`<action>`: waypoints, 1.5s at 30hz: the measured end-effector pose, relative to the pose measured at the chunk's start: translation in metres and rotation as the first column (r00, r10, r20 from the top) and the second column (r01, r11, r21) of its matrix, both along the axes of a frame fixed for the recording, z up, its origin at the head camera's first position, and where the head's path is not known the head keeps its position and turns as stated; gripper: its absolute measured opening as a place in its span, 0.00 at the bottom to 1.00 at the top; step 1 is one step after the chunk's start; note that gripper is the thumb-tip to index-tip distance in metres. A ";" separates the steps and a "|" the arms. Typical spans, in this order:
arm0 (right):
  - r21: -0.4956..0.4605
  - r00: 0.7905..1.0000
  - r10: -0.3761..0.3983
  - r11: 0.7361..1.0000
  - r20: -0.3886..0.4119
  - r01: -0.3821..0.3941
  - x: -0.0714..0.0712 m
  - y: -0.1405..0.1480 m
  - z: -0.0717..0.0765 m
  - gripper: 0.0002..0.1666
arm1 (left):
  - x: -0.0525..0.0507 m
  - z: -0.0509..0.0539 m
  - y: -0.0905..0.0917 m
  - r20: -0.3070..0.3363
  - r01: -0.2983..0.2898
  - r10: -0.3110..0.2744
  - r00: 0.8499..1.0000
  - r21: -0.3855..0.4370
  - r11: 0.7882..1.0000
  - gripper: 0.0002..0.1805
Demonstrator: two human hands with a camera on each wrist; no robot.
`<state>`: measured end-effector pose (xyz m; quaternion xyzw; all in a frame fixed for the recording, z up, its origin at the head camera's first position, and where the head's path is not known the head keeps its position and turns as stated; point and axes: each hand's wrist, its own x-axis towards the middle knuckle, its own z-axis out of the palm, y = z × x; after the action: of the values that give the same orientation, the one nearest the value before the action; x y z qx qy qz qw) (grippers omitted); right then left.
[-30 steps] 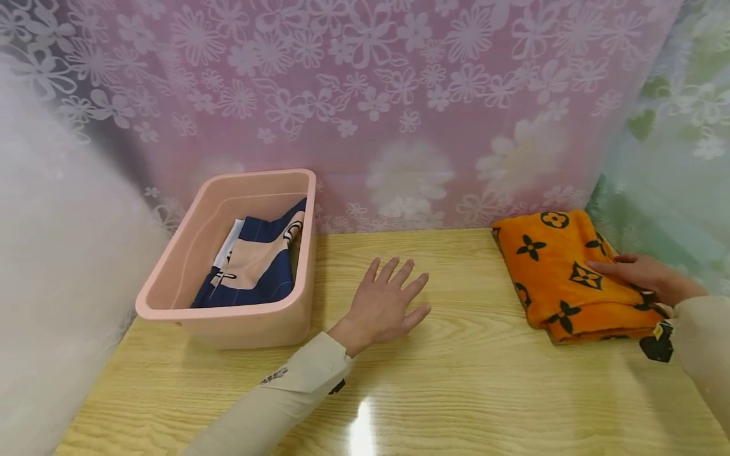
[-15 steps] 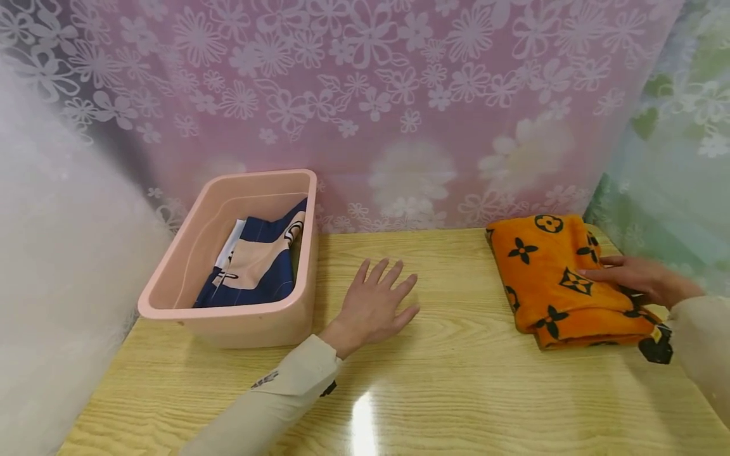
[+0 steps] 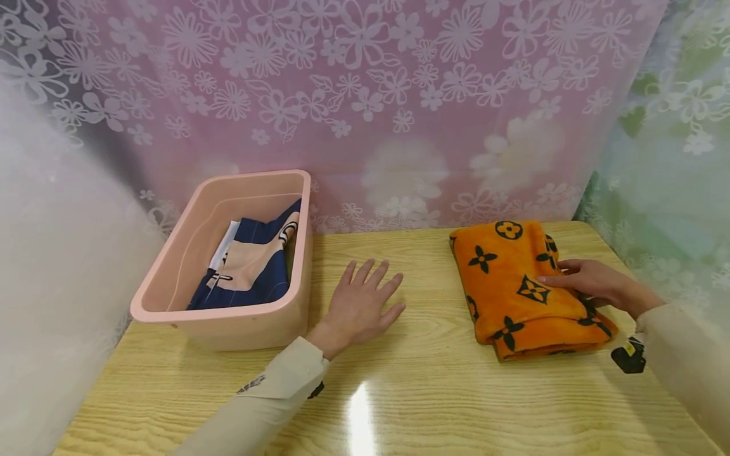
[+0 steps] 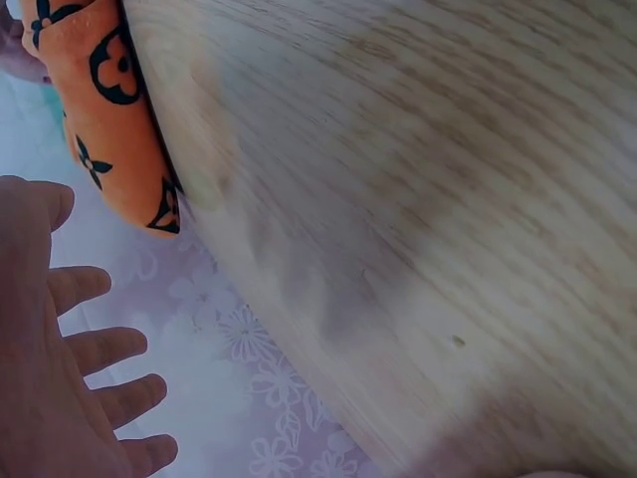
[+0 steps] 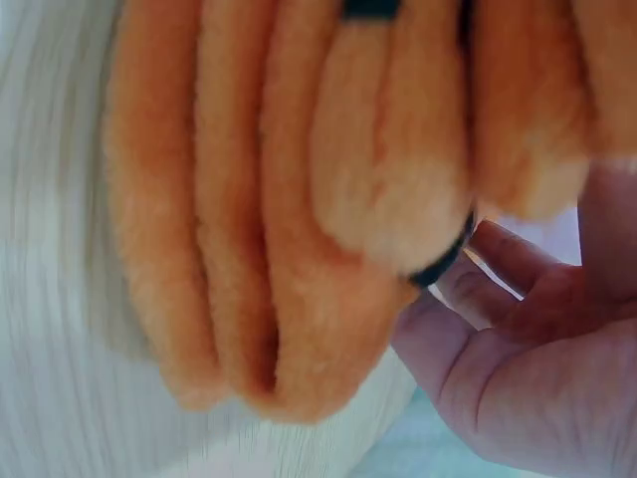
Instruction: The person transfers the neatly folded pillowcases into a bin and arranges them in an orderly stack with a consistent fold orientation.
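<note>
A folded plush blanket [image 3: 507, 278], orange with dark flower and diamond motifs, lies at the right of the table. My right hand [image 3: 595, 285] grips its right side, thumb on the top face and the other fingers at its edge. From the right wrist, the blanket's thick stacked folds [image 5: 249, 199] show close up, and the right hand [image 5: 537, 349] is partly hidden behind them. My left hand [image 3: 356, 310] is held over the middle of the table, palm down with fingers spread, touching nothing. In the left wrist view, the blanket [image 4: 114, 119] appears beyond the left hand [image 4: 60, 349].
To the left stands a pink plastic tub [image 3: 228, 313] with a folded navy, beige and white cloth [image 3: 251, 259] inside. The wooden table [image 3: 433, 392] ends at a pink floral curtain [image 3: 399, 126] behind and a greenish one [image 3: 678, 158] on the right.
My right hand has slid the orange blanket leftward across the table, away from the right-hand curtain. My left hand has shifted slightly left, its fingers still spread. The tub stays in place.
</note>
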<state>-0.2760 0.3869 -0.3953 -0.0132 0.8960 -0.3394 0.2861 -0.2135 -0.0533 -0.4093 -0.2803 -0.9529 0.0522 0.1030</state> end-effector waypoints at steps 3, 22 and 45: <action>-0.017 1.000 0.015 1.000 -0.014 -0.015 0.005 -0.014 -0.001 0.58 | 0.000 -0.001 -0.003 -0.006 0.003 -0.003 1.000 0.012 1.000 0.31; -0.128 0.993 -0.015 0.992 -0.114 0.001 0.034 -0.113 -0.018 0.55 | 0.001 -0.003 -0.017 0.006 -0.004 0.003 1.000 0.086 0.996 0.30; -0.244 0.999 -0.051 0.969 -0.010 0.047 0.034 -0.132 -0.001 0.50 | 0.003 -0.002 -0.028 0.415 -0.287 0.060 0.908 0.511 0.810 0.33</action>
<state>-0.2415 0.2544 -0.3961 -0.0289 0.8499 -0.4537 0.2664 -0.2103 -0.0814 -0.4115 -0.1522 -0.9491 -0.2757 -0.0107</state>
